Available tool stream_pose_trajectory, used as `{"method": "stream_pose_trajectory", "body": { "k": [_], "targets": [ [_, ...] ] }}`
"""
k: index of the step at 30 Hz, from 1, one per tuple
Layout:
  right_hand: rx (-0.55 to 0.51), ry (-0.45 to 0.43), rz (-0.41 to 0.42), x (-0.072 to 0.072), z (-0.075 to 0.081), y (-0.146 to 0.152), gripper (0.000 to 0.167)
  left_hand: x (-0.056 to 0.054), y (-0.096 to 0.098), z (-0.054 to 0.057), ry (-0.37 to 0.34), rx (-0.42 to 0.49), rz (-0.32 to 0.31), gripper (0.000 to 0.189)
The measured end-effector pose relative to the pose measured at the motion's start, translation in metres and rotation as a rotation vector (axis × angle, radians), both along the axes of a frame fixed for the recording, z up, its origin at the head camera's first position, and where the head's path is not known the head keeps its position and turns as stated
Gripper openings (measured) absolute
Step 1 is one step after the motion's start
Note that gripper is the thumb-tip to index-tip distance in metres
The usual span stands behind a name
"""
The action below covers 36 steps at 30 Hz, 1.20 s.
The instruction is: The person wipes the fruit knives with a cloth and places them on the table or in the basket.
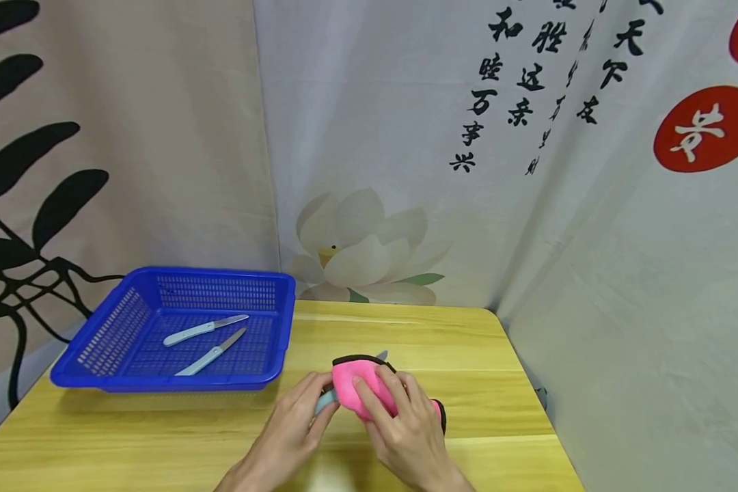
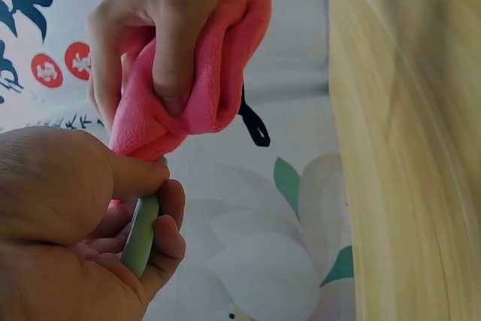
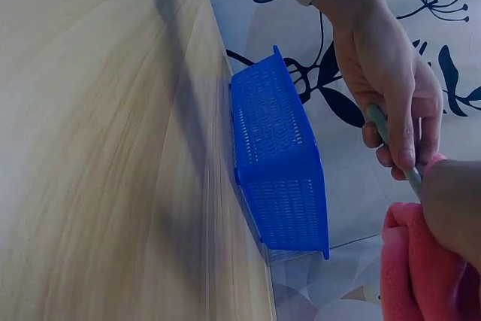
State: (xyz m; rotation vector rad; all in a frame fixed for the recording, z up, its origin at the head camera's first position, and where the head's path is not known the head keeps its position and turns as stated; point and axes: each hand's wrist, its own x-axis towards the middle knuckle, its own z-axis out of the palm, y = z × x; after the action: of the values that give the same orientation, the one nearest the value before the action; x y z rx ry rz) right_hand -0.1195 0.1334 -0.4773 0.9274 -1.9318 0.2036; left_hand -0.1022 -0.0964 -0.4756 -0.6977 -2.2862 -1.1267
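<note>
My left hand grips the pale blue-green handle of a knife, the fingers curled round it. A pink cloth with black edging is folded round the blade, and only the blade's tip shows past its far edge. My right hand pinches the cloth against the blade from the right. In the left wrist view the knife handle lies between the left thumb and fingers, and the bunched cloth hangs in the right hand with a black loop. Both hands are held above the table's front part.
A blue plastic basket stands at the left of the wooden table. Two knives with light handles, one of them this knife, lie in it with blades pointing right. A printed curtain hangs behind the table.
</note>
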Motion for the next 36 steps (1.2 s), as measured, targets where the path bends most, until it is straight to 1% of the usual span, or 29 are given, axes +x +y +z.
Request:
{"method": "stream_pose_trajectory", "body": {
  "k": [1,4,7,12,14,19,25,28,32,34,36],
  "targets": [
    [0.003,-0.005,-0.010,0.000,0.000,0.001,0.038,0.001,0.000,0.003,0.002,-0.012,0.005,0.040],
    [0.012,-0.019,-0.040,-0.001,0.000,0.003,0.039,0.003,0.001,0.007,0.002,-0.043,0.013,0.040],
    [0.016,-0.018,-0.061,-0.004,0.000,0.006,0.039,0.003,0.001,0.007,0.005,-0.059,0.009,0.037],
    [0.008,0.006,-0.072,-0.010,0.001,0.010,0.038,0.005,0.000,0.007,0.014,-0.072,0.006,0.032],
    [0.002,0.010,-0.073,-0.013,0.001,0.012,0.038,0.007,0.000,0.008,0.000,-0.083,0.011,0.031],
    [-0.012,-0.001,-0.080,-0.016,0.003,0.015,0.038,0.010,-0.001,0.011,-0.066,-0.103,0.014,0.030],
    [-0.035,-0.001,-0.102,-0.021,0.003,0.021,0.037,0.011,-0.003,0.012,-0.073,-0.125,0.008,0.027],
    [-0.040,-0.009,-0.121,-0.023,0.003,0.025,0.037,0.012,-0.004,0.013,-0.090,-0.133,0.000,0.026],
    [-0.074,-0.044,-0.149,-0.026,0.005,0.031,0.039,0.012,-0.006,0.012,-0.097,-0.138,-0.013,0.025],
    [-0.116,-0.063,-0.154,-0.027,0.006,0.034,0.039,0.011,-0.007,0.011,-0.076,-0.128,-0.022,0.026],
    [-0.171,-0.084,-0.150,-0.029,0.006,0.037,0.036,0.010,-0.008,0.009,-0.052,-0.094,-0.037,0.028]
  ]
}}
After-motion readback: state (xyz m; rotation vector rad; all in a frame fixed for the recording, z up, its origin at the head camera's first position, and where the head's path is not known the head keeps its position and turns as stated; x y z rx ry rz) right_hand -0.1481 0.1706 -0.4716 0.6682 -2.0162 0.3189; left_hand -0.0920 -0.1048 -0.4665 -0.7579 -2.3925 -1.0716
